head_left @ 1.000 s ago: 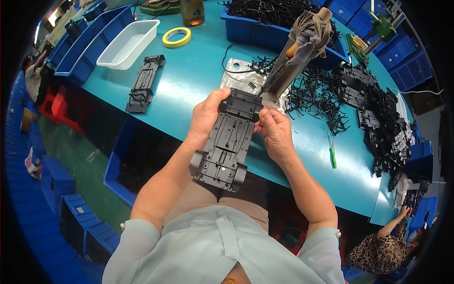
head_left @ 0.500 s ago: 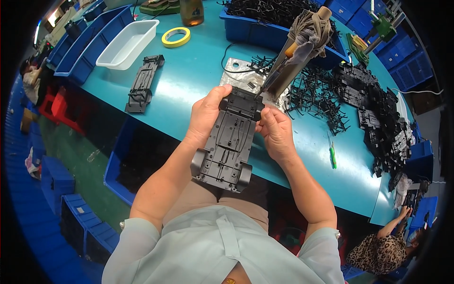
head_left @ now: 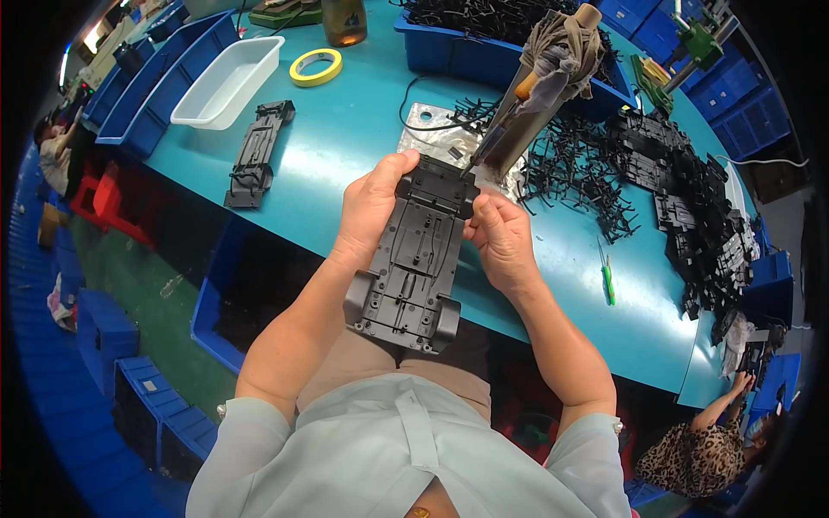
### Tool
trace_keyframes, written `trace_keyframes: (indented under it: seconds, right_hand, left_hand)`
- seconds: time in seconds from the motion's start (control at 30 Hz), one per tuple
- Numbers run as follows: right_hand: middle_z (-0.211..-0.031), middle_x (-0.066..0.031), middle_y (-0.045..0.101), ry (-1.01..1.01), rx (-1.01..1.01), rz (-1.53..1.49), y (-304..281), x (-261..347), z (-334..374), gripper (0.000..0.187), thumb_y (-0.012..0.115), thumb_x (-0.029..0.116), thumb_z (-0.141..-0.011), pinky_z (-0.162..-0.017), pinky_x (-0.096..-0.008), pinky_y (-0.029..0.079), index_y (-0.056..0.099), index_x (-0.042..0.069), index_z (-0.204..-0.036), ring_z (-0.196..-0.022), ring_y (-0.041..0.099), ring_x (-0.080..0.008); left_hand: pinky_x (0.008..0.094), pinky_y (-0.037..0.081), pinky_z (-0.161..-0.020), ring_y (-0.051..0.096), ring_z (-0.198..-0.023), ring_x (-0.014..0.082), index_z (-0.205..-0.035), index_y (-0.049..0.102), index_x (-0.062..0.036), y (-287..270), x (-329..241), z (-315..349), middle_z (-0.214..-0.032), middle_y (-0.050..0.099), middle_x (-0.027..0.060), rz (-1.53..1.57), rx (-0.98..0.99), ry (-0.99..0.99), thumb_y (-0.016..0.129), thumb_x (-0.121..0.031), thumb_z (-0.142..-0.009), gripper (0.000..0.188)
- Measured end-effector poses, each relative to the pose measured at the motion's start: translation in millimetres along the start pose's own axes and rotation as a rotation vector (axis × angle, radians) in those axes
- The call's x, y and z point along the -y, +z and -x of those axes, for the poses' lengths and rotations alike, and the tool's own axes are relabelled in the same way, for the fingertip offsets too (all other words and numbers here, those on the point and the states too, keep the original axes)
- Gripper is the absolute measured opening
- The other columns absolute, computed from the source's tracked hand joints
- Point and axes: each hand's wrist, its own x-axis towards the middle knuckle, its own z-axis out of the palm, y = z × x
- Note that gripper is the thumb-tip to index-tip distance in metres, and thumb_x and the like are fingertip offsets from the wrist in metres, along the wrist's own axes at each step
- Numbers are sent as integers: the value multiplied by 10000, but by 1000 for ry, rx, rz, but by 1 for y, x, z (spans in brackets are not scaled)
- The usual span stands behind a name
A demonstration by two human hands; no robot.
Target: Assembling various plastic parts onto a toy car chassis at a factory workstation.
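Observation:
A black moulded plastic chassis [head_left: 414,259], like the underside of a toy car, lies tilted between my hands above the table's near edge. My left hand [head_left: 371,207] grips its far left side, thumb on top. At the far right corner, my right hand [head_left: 503,237] pinches the edge with thumb and fingers closed. The thin tip of a soldering iron [head_left: 496,136] comes down at the far right part of the chassis; whether it touches I cannot tell. Rags bind this iron to a slanted post [head_left: 522,157] over a silvery plate [head_left: 416,138]. Another chassis [head_left: 257,157] rests to the left.
Loose black strips [head_left: 574,173] lie right of the post, with a blue bin [head_left: 432,52] of them behind. Stacked black chassis [head_left: 682,216] fill the right side. A green-handled tool [head_left: 609,281], yellow tape [head_left: 316,67] and a white tray [head_left: 226,91] are on the table [head_left: 345,104].
The view has shifted slightly, and the chassis with both hands sits a little further left in it. My grip and the iron beside the far right corner look the same.

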Motion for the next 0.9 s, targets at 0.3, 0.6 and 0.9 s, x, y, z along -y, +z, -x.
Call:
trace_keyframes:
  seconds: [0.3,0.6,0.9]
  right_hand:
    - [-731,29,500,0,5,3,0,1,0,252,611,297,-903,-638,-233,468,588,48,-864,-682,515,-83]
    - [-808,9,555,18,35,70,1,-2,5,243,596,262,-914,-657,-246,480,580,23,-955,-708,547,-91]
    - [-976,-19,623,81,194,252,15,-7,21,307,582,139,-865,-784,-252,447,568,-2,-1138,-869,570,-89]
  left_hand:
    - [245,488,-592,591,-639,109,-903,625,-8,0,1,-1,-795,635,61,9,17,1,626,-363,-810,367]
    - [267,528,-576,618,-656,133,-954,599,13,-5,5,13,-821,640,87,3,41,-8,566,-315,-871,341]
    - [256,493,-599,583,-658,120,-857,577,-3,-28,19,53,-779,606,58,58,-1,203,559,-127,-865,126]
